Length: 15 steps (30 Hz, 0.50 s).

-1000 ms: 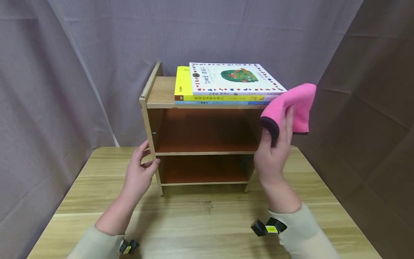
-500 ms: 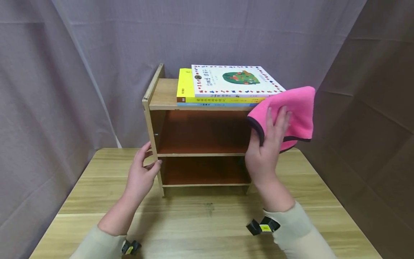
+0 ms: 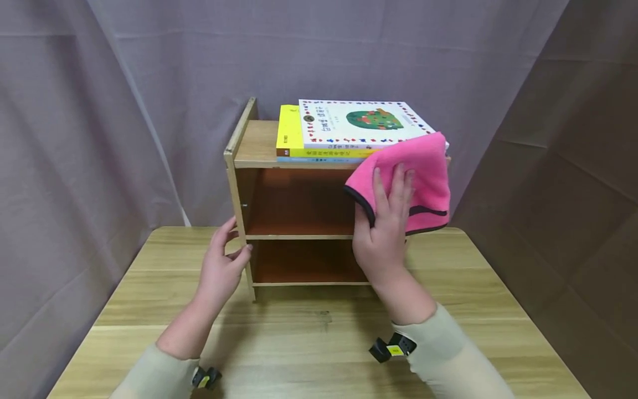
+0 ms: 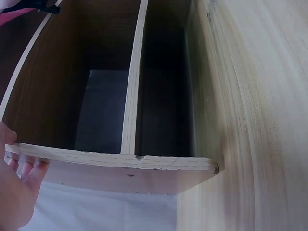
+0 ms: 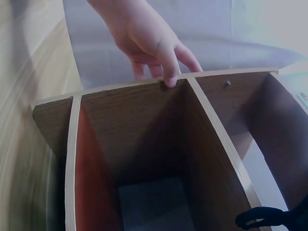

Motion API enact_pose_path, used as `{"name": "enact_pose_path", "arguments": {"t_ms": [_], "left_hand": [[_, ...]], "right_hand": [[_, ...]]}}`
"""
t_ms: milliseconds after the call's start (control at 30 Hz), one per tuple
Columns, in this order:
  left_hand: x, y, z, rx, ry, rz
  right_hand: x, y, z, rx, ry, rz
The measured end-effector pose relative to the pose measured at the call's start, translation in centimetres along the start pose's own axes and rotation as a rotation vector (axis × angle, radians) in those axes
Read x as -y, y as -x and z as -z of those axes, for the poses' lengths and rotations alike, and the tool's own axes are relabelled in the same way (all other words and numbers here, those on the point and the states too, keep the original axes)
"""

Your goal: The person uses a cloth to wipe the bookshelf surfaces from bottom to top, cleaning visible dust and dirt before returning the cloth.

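Observation:
A small wooden shelf [image 3: 299, 237] with open compartments stands on the table. My left hand [image 3: 221, 266] grips the front edge of its left side panel, thumb on the inside and fingers around the outer face, as the right wrist view also shows. In my right hand [image 3: 386, 233] is a pink cloth [image 3: 423, 172] with black trim, held up at the shelf's front right, fingers spread over it. The cloth overlaps the right end of the top board and the books there. Its dark trim [image 5: 264, 216] shows at the right wrist view's lower corner.
Stacked on the top board are a white picture book [image 3: 364, 122], a yellow book [image 3: 289, 130] and a blue one [image 3: 319, 159]. The wooden table [image 3: 309, 343] extends in front and to both sides. Grey curtains [image 3: 174, 66] hang behind and at the sides.
My right hand has moved left with the pink cloth, across the shelf's front right side. The cloth hangs more spread out. My left hand keeps its grip on the side panel.

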<state>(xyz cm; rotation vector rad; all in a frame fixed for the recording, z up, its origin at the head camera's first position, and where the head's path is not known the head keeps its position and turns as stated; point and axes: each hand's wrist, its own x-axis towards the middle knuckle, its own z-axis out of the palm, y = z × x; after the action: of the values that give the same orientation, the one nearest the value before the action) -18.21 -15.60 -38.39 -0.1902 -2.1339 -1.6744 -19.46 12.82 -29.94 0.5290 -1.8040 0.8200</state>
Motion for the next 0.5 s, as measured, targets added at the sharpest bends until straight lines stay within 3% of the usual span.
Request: {"name": "enact_pose_path", "arguments": {"t_ms": [267,500], "left_hand": [[0.1,-0.1,0.0,0.002,0.02,0.014],[0.1,-0.1,-0.1,0.004,0.017,0.005]], "right_hand": [[0.9,0.2,-1.3,0.014,-0.002,0.051],[2.1,0.3,-2.2,0.079,-0.005,0.098]]}}
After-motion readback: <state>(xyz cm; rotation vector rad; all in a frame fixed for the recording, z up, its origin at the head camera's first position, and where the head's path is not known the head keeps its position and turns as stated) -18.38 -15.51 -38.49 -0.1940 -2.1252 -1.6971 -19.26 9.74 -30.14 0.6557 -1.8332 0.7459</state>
